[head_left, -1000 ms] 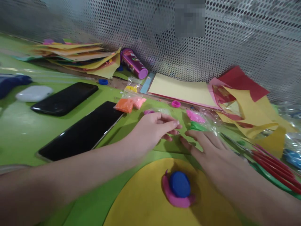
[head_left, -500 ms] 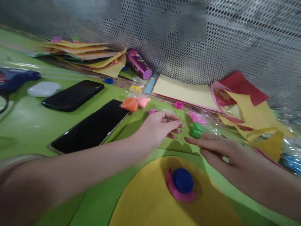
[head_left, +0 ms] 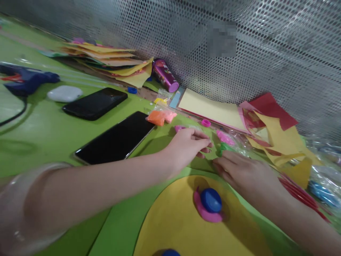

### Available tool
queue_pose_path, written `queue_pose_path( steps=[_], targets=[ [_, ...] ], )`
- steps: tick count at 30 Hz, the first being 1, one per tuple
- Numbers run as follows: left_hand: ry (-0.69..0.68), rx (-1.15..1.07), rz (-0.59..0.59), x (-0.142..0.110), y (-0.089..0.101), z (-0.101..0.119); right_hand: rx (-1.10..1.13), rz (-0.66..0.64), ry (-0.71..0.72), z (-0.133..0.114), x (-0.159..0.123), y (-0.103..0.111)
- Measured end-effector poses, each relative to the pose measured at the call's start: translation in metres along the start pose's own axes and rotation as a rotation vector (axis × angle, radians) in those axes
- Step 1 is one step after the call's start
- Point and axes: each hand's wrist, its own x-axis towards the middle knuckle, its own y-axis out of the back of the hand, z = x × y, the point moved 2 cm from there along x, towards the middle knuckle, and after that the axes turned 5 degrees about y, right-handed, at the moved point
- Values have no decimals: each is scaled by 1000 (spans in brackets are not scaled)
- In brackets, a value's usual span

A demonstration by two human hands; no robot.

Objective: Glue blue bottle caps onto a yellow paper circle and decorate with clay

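Note:
My left hand (head_left: 190, 147) hovers over the green mat with its fingers loosely curled and apart, and nothing shows in it. To its right my right hand (head_left: 239, 170) is closed, fingertips down beside a bag of green clay (head_left: 226, 147); whatever it may pinch is hidden. Below both hands lies a yellow disc (head_left: 170, 213). On the disc a curved pink clay strip (head_left: 206, 215), with a thin pointed end, hugs a round blue piece (head_left: 211, 200). Another blue piece (head_left: 171, 252) is cut off at the bottom edge.
Two black phones (head_left: 114, 138) (head_left: 94, 103), a white case (head_left: 65, 93) and a blue glue gun (head_left: 29, 80) lie left. Orange clay (head_left: 156, 118), a purple can (head_left: 165, 75) and paper sheets (head_left: 210, 108) are farther back. Red-handled scissors (head_left: 301, 193) lie right, by a perforated metal panel (head_left: 186, 35).
My right hand has shifted from spread fingers through pointing to closed, fingertips lowered near the green clay. My left hand keeps its pose. The view has turned left, bringing the glue gun in.

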Motion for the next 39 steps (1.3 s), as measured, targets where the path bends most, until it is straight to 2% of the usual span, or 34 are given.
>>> queue_pose_path(
  steps=[5,7,10,12,14,17,26,32,39],
  targets=[
    [-28,-12,-24,-3,0,1,104,34,-65,2,0,7],
    [-54,-17,-35,-4,0,0,277,12,-195,5,1,15],
    [-100,-15,-72,-5,2,-2,664,-176,-449,1,5,26],
    [-125,-12,-90,-5,3,-3,836,-322,-490,-7,11,32],
    [-128,-8,-78,-4,3,-4,903,-421,-483,-17,18,34],
    [-113,-7,-56,-2,3,-3,922,-480,-489,-27,24,34],
    [-95,15,-56,-2,2,-1,806,-462,-439,-36,27,35],
    [-110,37,-58,-2,2,0,670,-385,-403,-38,29,35],
    [-111,21,-54,-2,1,0,637,-404,-378,-42,30,38]
  ],
)
